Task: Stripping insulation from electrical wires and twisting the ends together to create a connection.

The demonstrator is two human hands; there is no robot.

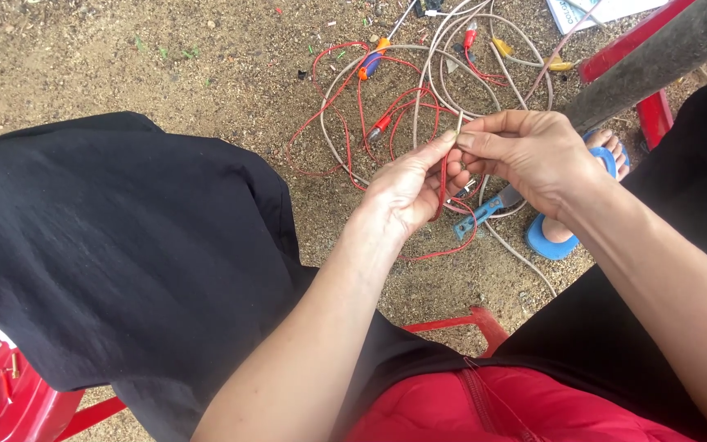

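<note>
Far left, lower corner of the ground: red plastic chair [18, 405] with a small metal tool lying on it, partly cut off by the frame. Black trouser knee [124, 245] fills the left-centre.

Left hand [407, 192] comes up from below, palm toward camera, thumb and forefinger pressed together on a thin red wire [442, 184]. The wire's long axis runs nearly upright here, from the pinch at the fingertips down through the palm, then loops away low and right toward the ground.

Right hand [525, 155] comes in from the right, fingers curled, thumb and forefinger pinching the same wire end just beside the left fingertips; the two pinches touch or nearly touch, can't tell which. A pale stub of wire sticks up above the pinch. Both hands are equally close to the wire end; the rest of the wire hangs below the left hand.

Behind the hands, on the sandy ground [124, 57]: tangle of red and beige wires [403, 98] with red, orange and yellow connectors near the top edge. Under the right hand, a blue-handled tool [476, 217] lies on the ground, partly hidden. Right of it, a foot in a blue sandal [562, 237]. Top right: red chair leg [632, 49], grey pole, white paper at the edge.
</note>
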